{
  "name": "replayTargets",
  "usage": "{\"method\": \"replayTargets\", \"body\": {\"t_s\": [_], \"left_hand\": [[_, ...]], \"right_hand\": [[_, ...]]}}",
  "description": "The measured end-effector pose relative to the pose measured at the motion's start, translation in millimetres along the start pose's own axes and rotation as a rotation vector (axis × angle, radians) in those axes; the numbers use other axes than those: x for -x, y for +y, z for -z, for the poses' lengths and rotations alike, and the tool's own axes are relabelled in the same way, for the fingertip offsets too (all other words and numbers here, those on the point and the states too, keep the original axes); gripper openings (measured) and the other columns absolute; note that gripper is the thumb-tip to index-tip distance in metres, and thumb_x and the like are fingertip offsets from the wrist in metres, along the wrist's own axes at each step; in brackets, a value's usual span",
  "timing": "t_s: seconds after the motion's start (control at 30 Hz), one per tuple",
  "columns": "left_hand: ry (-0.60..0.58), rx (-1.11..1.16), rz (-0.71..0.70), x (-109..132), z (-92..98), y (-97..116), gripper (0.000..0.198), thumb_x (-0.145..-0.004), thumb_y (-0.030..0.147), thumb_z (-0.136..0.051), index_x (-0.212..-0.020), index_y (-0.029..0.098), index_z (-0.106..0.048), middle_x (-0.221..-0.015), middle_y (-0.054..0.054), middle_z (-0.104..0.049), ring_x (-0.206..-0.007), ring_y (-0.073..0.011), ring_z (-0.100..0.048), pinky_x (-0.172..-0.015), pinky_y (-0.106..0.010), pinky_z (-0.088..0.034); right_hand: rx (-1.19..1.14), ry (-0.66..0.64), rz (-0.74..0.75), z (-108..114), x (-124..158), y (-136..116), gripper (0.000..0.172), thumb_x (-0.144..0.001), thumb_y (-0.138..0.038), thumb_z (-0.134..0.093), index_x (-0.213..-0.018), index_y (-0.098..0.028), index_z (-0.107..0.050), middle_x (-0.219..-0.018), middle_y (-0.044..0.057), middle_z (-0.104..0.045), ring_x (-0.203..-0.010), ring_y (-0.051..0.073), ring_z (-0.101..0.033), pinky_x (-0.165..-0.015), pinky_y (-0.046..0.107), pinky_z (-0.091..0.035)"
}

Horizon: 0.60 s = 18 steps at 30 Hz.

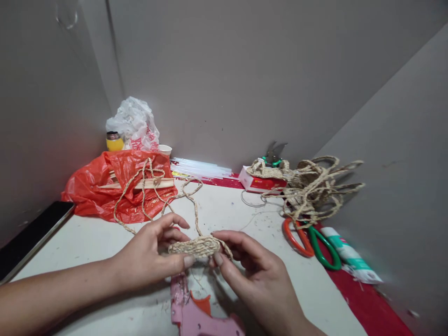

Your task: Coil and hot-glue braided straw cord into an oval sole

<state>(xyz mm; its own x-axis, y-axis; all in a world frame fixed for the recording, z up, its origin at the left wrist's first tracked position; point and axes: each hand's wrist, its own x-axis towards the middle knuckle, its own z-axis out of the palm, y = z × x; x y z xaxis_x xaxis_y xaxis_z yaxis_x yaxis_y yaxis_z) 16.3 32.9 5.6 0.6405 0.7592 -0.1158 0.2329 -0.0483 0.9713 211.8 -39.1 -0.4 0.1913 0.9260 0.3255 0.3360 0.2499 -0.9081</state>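
My left hand (154,254) and my right hand (250,270) together pinch a small flat coil of braided jute rope (198,246) just above the white table (87,242). Both thumbs press on the coil's near edge, and the fingers curl over its far side. A loose length of the same rope (150,191) trails from the coil back over a red plastic bag (115,186). Below the hands lies a pink glue gun (199,312) with an orange trigger.
A bundle of jute rope (311,186) lies at the right, over a red-and-white box (259,183) and pliers (273,156). Orange and green scissor handles (311,240) and a glue tube (350,256) lie nearby. Glue sticks (201,167), a white bag (135,123), a yellow bottle (114,141), wooden sticks (154,184) and a phone (31,233) are at the back and left.
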Motion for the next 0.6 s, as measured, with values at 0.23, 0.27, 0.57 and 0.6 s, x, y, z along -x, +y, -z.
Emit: {"method": "replayTargets", "body": {"t_s": [0.23, 0.27, 0.57, 0.6], "left_hand": [[0.311, -0.696, -0.554, 4.6, -2.2, -7.6, 0.025, -0.077, 0.024, -0.07, -0.098, 0.017, -0.057, -0.087, -0.006, -0.066, -0.078, -0.0195, -0.062, -0.072, -0.032, -0.05], [0.321, -0.715, -0.595, 4.5, -3.2, -8.7, 0.02, -0.079, 0.023, -0.068, -0.096, 0.017, -0.058, -0.084, -0.006, -0.066, -0.076, -0.0187, -0.062, -0.07, -0.031, -0.05], [0.334, -0.739, -0.695, 2.4, -5.9, -8.6, 0.009, -0.081, 0.019, -0.063, -0.089, 0.019, -0.061, -0.079, -0.005, -0.068, -0.071, -0.0174, -0.063, -0.067, -0.028, -0.051], [0.334, -0.742, -0.703, 2.4, -6.0, -8.5, 0.009, -0.081, 0.019, -0.063, -0.09, 0.019, -0.061, -0.079, -0.006, -0.068, -0.072, -0.0176, -0.063, -0.068, -0.028, -0.051]], "right_hand": [[0.035, 0.076, -0.005, -4.9, 9.1, 7.1, 0.021, -0.077, -0.015, -0.066, -0.096, -0.024, -0.07, -0.076, -0.001, -0.074, -0.065, 0.014, -0.07, -0.063, 0.022, -0.057], [0.033, 0.078, -0.013, -6.1, 10.5, 7.1, 0.021, -0.077, -0.015, -0.066, -0.096, -0.024, -0.07, -0.076, -0.001, -0.074, -0.064, 0.015, -0.07, -0.063, 0.022, -0.057], [-0.018, 0.054, -0.092, -9.2, 16.0, 4.1, 0.018, -0.08, -0.019, -0.064, -0.096, -0.023, -0.07, -0.071, 0.001, -0.075, -0.063, 0.018, -0.072, -0.061, 0.027, -0.057], [-0.018, 0.05, -0.088, -9.2, 15.8, 4.2, 0.018, -0.08, -0.019, -0.064, -0.096, -0.023, -0.07, -0.072, 0.001, -0.075, -0.063, 0.018, -0.072, -0.061, 0.026, -0.057]]}}
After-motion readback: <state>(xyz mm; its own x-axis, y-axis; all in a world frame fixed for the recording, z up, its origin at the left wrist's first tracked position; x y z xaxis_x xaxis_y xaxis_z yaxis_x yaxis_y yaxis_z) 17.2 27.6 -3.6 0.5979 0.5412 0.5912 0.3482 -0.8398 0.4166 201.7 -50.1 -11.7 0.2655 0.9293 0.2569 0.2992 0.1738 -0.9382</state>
